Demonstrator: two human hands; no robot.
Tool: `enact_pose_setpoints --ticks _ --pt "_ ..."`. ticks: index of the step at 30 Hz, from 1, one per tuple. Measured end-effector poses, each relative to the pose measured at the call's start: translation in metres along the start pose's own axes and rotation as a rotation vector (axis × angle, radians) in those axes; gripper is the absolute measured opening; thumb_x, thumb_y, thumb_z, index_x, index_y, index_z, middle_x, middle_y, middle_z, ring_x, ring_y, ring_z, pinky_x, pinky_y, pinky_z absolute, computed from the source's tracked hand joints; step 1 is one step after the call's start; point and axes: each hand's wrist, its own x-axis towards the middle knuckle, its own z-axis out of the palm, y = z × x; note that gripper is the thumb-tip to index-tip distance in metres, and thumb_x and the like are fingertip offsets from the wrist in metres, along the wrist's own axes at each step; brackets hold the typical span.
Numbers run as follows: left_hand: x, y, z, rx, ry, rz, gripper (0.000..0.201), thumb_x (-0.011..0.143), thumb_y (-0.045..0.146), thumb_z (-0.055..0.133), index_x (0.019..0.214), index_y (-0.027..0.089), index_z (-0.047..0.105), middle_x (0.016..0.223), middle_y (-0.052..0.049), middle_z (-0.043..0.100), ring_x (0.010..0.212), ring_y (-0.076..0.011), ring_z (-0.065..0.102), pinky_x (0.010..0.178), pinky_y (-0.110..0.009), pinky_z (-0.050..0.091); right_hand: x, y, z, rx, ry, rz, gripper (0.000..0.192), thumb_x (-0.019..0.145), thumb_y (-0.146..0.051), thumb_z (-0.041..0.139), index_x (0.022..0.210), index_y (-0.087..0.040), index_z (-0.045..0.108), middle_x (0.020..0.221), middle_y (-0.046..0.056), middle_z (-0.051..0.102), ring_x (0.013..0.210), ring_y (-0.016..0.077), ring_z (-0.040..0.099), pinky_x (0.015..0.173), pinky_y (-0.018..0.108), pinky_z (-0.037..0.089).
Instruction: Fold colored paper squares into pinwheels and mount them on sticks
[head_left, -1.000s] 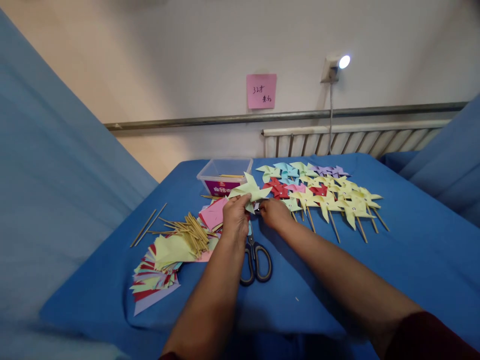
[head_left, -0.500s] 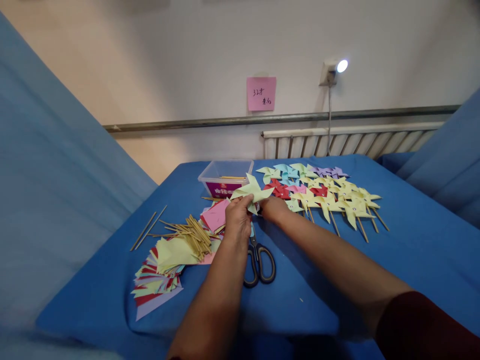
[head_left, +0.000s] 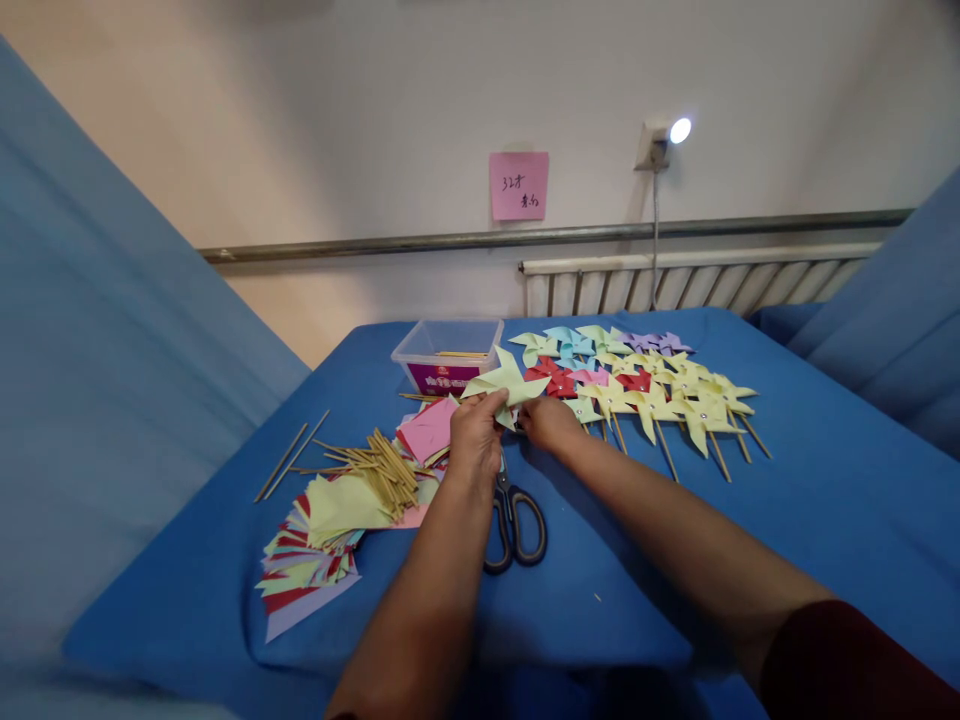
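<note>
a pale yellow-green folded paper pinwheel [head_left: 504, 384] is held above the blue cloth-covered table [head_left: 787, 500], pinched by the left hand [head_left: 474, 440] at its lower edge; the right hand [head_left: 547, 424] seems pressed to its centre, though fingertips are hidden. light, flimsy, easily creased paper: best gripped near the centre.

Scissors [head_left: 514, 520] lie before the hands, paper stack [head_left: 315, 545] and sticks [head_left: 379, 465] left, finished pinwheels [head_left: 652, 390] right, tub [head_left: 448, 352] behind.
</note>
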Motion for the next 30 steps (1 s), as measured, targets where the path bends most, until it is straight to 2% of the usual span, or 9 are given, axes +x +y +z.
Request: enact_pose_setpoints --ticks 10,12,16,18,22,30 --pt "0.001 -0.001 -0.002 0.041 -0.023 -0.002 0.027 0.049 0.018 0.082 0.070 0.011 0.066 0.065 -0.004 0.069 0.058 -0.0150 0.063 0.060 -0.027 0.049 -0.005 0.012 0.006 0.240 0.048 0.077 0.029 0.093 -0.029 0.045 0.101 -0.015 0.069 0.100 0.011 0.072 0.089 0.0195 0.064 0.073 0.026 0.042" --pt "0.001 0.000 -0.002 0.045 -0.034 0.000 0.027 0.049 0.018 0.082 0.070 0.011 0.067 0.065 -0.003 0.069 0.057 -0.0143 0.062 0.059 -0.027 0.048 -0.015 0.015 0.007 0.304 0.023 0.059 0.028 0.092 -0.028 0.044 0.095 -0.015 0.069 0.092 0.008 0.072 0.082 0.0170 0.062 0.067 0.024 0.041" --pt "-0.001 0.001 0.000 0.058 0.000 -0.013 0.026 0.049 0.018 0.082 0.069 0.011 0.067 0.063 -0.002 0.068 0.055 -0.0134 0.060 0.057 -0.026 0.047 -0.051 0.026 0.015 0.402 -0.127 0.008 0.022 0.085 -0.026 0.054 0.072 -0.015 0.068 0.064 -0.001 0.064 0.059 0.0118 0.055 0.054 0.020 0.037" --pt "-0.003 0.001 0.002 0.060 0.009 -0.022 0.026 0.048 0.018 0.082 0.069 0.012 0.066 0.064 -0.003 0.069 0.057 -0.0138 0.061 0.059 -0.026 0.048 -0.069 0.031 0.019 0.415 -0.175 0.004 0.019 0.081 -0.024 0.058 0.066 -0.016 0.066 0.056 -0.002 0.060 0.053 0.0107 0.050 0.051 0.020 0.034" --pt "-0.006 -0.002 0.005 0.085 -0.011 -0.019 0.025 0.048 0.019 0.082 0.065 0.012 0.065 0.060 -0.002 0.067 0.054 -0.0131 0.060 0.057 -0.025 0.046 -0.087 0.037 0.018 0.386 -0.134 0.007 0.011 0.079 -0.023 0.060 0.077 -0.018 0.069 0.068 0.000 0.068 0.060 0.0121 0.056 0.055 0.022 0.034" --pt "-0.008 -0.009 0.006 0.125 -0.057 -0.040 0.026 0.048 0.020 0.083 0.067 0.011 0.067 0.061 -0.003 0.068 0.054 -0.0134 0.060 0.055 -0.025 0.045 -0.083 0.045 0.016 0.329 -0.039 -0.020 0.007 0.083 -0.021 0.059 0.083 -0.019 0.067 0.084 0.002 0.070 0.077 0.0135 0.061 0.068 0.022 0.039"
